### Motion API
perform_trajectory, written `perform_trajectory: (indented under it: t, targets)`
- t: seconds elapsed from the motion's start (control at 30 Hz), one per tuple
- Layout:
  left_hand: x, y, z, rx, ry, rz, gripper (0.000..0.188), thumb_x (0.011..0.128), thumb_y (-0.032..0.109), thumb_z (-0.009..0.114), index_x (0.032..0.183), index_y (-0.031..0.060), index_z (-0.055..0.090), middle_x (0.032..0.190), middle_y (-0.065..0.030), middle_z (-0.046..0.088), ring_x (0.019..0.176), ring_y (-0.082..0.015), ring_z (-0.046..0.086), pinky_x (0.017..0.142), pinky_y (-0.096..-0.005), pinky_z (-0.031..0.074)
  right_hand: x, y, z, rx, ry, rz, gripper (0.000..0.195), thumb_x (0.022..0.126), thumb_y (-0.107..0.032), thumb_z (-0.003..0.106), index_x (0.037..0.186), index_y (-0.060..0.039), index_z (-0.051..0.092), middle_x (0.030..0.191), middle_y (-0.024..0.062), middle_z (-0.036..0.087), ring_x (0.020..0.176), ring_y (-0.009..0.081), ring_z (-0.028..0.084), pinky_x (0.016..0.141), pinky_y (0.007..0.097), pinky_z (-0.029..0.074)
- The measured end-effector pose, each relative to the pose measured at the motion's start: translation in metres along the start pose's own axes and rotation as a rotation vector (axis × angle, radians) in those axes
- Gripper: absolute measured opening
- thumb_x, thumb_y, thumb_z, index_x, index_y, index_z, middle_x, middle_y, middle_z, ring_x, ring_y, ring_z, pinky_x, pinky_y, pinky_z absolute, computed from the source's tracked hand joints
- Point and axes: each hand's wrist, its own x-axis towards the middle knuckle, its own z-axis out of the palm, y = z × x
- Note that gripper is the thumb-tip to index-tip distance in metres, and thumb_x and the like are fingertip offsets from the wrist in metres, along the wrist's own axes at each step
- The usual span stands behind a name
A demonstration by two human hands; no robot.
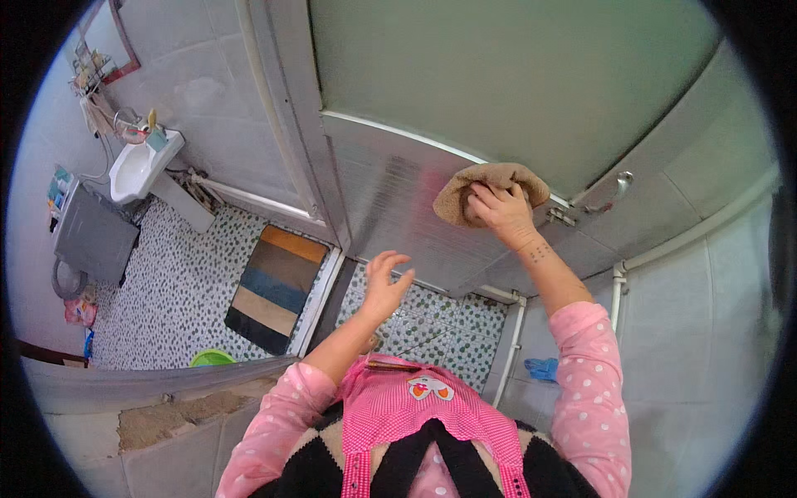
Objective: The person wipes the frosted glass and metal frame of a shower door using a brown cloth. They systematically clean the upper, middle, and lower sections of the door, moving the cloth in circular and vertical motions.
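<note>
A brown cloth (pixel 457 200) is bunched under my right hand (pixel 501 208), which holds it against the metal lower panel of a door (pixel 398 199), near the strip below the frosted glass pane (pixel 517 75). To the right of the cloth are the door's latch (pixel 561 216) and a curved metal handle (pixel 623 182). My left hand (pixel 385 289) is raised with its fingers apart and bent, holding nothing, in front of the door's lower edge. The cloth hides part of my right fingers.
Through the doorway at left are a striped mat (pixel 277 289), a white pedestal washbasin (pixel 140 165), a grey washing machine (pixel 99 233) and a green basin (pixel 212 358). White pipes (pixel 514 339) run along the wall at right, near a blue cloth-like item (pixel 541 369). A raised threshold (pixel 320 305) crosses the doorway.
</note>
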Motion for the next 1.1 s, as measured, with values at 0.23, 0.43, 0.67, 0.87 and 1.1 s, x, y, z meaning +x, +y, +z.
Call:
perform_trajectory:
  t: [0.23,0.43,0.67,0.87,1.1]
  targets:
    - [0.027,0.091,0.047,-0.809,-0.224,0.060,0.082,0.083,0.038,0.069,0.142,0.0041,0.023,0.140,-0.0147,0.034,0.133,-0.0262,0.026,0.108,-0.0406,0.026,0.000,-0.066,-0.044,1.600,0.185,1.072,0.047,0.077,0.005,0.051,0.123,-0.0042,0.052,0.116,0.0133,0.059,0.105,0.0232,0.057,0.091,0.0319,0.045]
    - [0.011,0.106,0.046,-1.085,-0.161,-0.375,0.054,0.085,0.033,0.068,0.126,0.0044,0.047,0.119,-0.0079,0.054,0.108,-0.0182,0.053,0.087,-0.0329,0.048,-0.029,-0.109,-0.050,1.546,-0.009,0.716,0.055,0.081,-0.016,0.061,0.131,-0.0006,0.044,0.138,0.0190,0.040,0.131,0.0310,0.035,0.107,0.0387,0.029]
    - [0.014,0.080,0.036,-1.430,0.014,-0.565,0.058,0.088,0.039,0.058,0.131,0.0039,0.042,0.127,-0.0131,0.050,0.116,-0.0307,0.049,0.094,-0.0459,0.044,-0.049,-0.013,-0.127,0.604,0.548,0.702,0.044,0.076,-0.002,0.055,0.121,-0.0055,0.054,0.128,0.0140,0.050,0.123,0.0314,0.043,0.106,0.0404,0.032]
    - [0.051,0.053,-0.003,-1.269,0.316,-0.315,0.054,0.088,0.031,0.059,0.131,0.0044,0.041,0.121,-0.0107,0.050,0.108,-0.0272,0.051,0.088,-0.0427,0.044,-0.058,0.100,-0.152,0.440,0.985,0.988,0.053,0.094,-0.028,0.050,0.136,-0.0019,0.031,0.141,0.0171,0.025,0.128,0.0291,0.030,0.106,0.0435,0.026]
    - [0.084,0.048,-0.050,-1.014,0.700,-0.246,0.052,0.089,0.024,0.059,0.130,0.0016,0.038,0.121,-0.0104,0.050,0.106,-0.0262,0.052,0.085,-0.0406,0.046,-0.002,0.139,-0.161,-0.048,0.877,0.768,0.067,0.091,-0.046,0.047,0.139,-0.0070,0.022,0.140,0.0213,0.021,0.132,0.0349,0.018,0.107,0.0516,0.011]
